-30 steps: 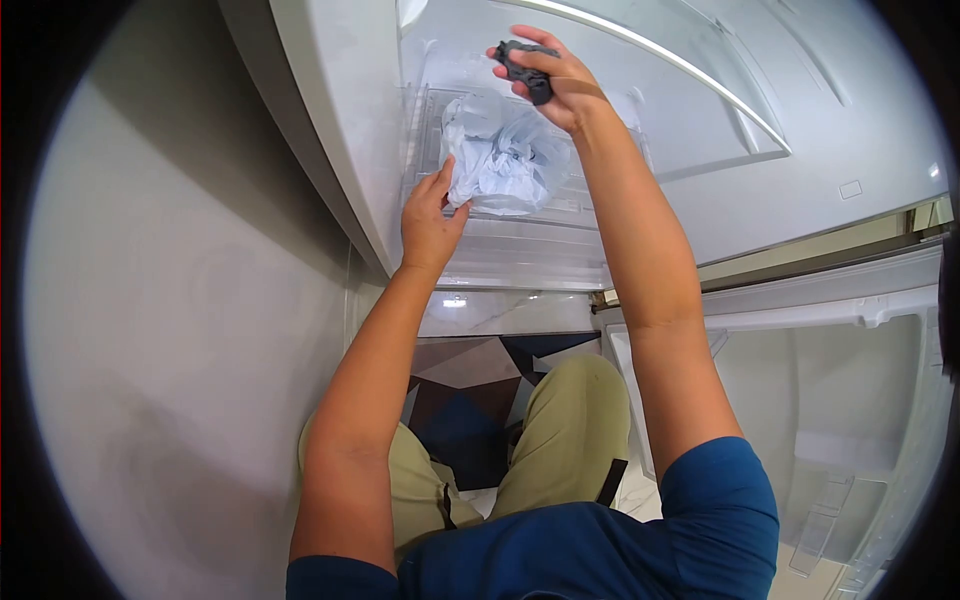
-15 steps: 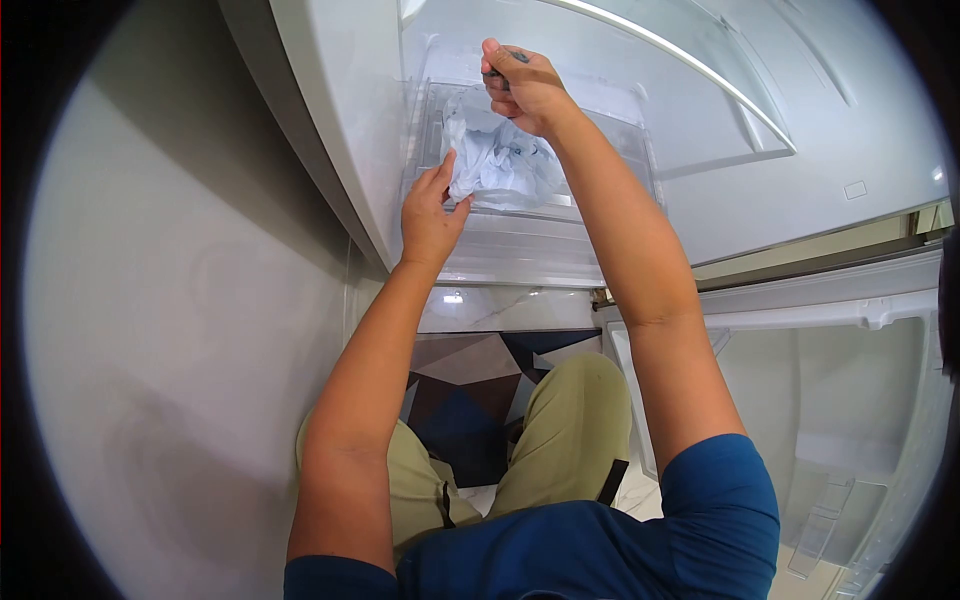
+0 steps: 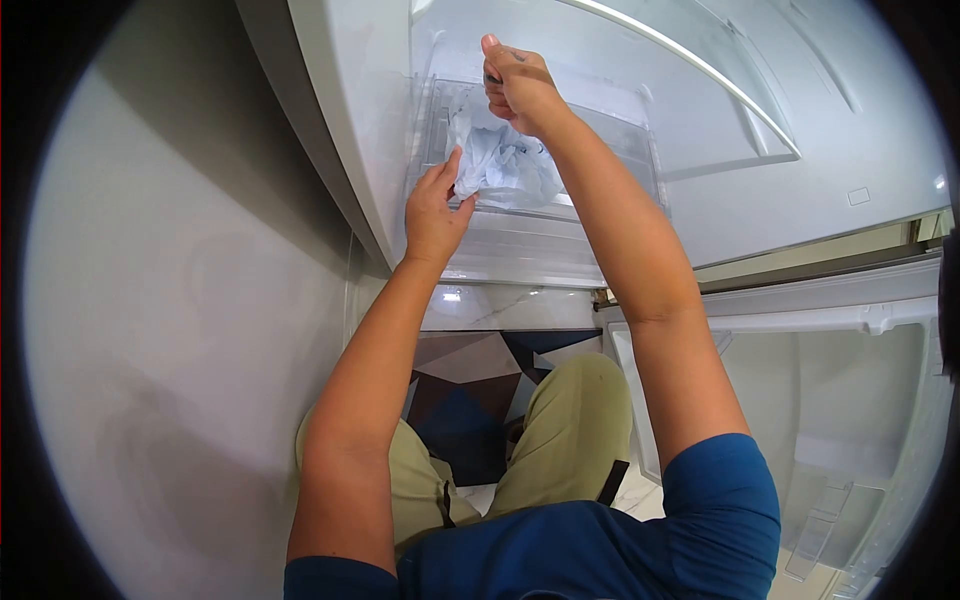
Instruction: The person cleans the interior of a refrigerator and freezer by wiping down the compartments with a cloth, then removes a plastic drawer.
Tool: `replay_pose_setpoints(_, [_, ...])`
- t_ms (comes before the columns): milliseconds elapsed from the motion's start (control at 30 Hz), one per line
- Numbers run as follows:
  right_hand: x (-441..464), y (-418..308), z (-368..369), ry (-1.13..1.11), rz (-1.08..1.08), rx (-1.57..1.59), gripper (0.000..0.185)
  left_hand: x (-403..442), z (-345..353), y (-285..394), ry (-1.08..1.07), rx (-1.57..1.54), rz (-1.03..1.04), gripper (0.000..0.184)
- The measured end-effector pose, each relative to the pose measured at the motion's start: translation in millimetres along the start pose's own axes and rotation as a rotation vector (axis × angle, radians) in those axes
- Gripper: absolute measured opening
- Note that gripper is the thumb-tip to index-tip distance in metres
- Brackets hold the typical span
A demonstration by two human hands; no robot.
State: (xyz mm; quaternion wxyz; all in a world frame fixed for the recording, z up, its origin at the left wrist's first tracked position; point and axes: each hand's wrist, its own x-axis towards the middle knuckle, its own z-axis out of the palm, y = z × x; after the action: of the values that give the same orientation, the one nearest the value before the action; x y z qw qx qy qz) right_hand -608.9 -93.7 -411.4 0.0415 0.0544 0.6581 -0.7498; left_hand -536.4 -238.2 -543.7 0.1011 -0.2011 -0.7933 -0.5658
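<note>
A crumpled, whitish translucent plastic bag [image 3: 508, 168] lies on a clear drawer or shelf [image 3: 632, 150] low inside the fridge. My left hand [image 3: 436, 208] holds the near left edge of the bag between thumb and fingers. Above the bag's far side, my right hand [image 3: 520, 88] is closed in a fist around a dark grey thing, of which only small bits show between the fingers. The bag's far right part is hidden behind my right hand and wrist.
A glass shelf with a white rim [image 3: 690, 62] crosses above and to the right. The open fridge door [image 3: 850, 400] with its clear rack stands at the right. A grey panel [image 3: 190, 300] fills the left. Below lies a patterned mat [image 3: 465, 385].
My right hand has closed around the dark grey thing, turned over and moved slightly left and down. My left hand stays at the bag, and the view has shifted a little.
</note>
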Motion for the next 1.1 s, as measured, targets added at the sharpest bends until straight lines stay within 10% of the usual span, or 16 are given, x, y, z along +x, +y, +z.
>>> replay_pose_setpoints(667, [-5, -3, -30, 0.024, -0.371, -0.274, 0.029, -1, 0, 3, -0.005, 0.024, 0.005, 0.065])
replay_pose_setpoints(833, [6, -34, -67, 0.233, -0.44, -0.934, 0.025, 0, 0, 5, 0.001, 0.03, -0.004, 0.064])
replay_pose_setpoints(1100, [60, -43, -52, 0.005, -0.516, -0.598, 0.022, -1, 0, 3, 0.003, -0.013, 0.002, 0.064])
